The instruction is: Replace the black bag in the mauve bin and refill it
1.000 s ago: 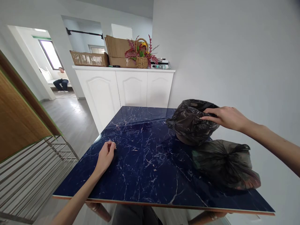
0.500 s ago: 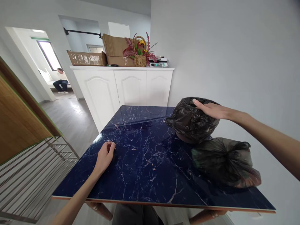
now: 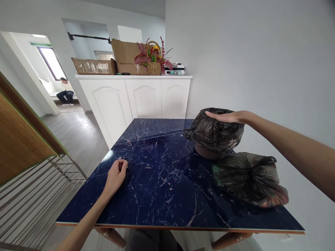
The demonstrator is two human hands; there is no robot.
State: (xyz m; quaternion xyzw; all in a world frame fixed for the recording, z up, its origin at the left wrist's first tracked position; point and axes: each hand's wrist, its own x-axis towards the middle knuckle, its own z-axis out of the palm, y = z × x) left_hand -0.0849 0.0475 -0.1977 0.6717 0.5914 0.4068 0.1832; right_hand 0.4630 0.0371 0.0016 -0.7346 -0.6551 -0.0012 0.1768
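Bin [image 3: 207,152]: one, round, smooth brownish wall, on the tabletop's right side
Liner [image 3: 209,129]: one, black crinkled plastic, draped over the bin's rim
Tied bag [image 3: 247,179]: one, thin translucent dark plastic, lumpy, pleated toward its knot, just nearer than the bin
Tabletop [image 3: 157,198]: one, glossy blue, pale-veined
Right hand [image 3: 230,117]: at the liner's mouth; most fingers hidden, grip cannot be told
Left hand [image 3: 116,173]: fingers loosely curled closed, on the tabletop

Room is found across the tabletop [image 3: 162,202] between left hand [image 3: 116,174] and bag-lined bin [image 3: 214,134]; right side is blocked by bin and tied bag [image 3: 248,179].
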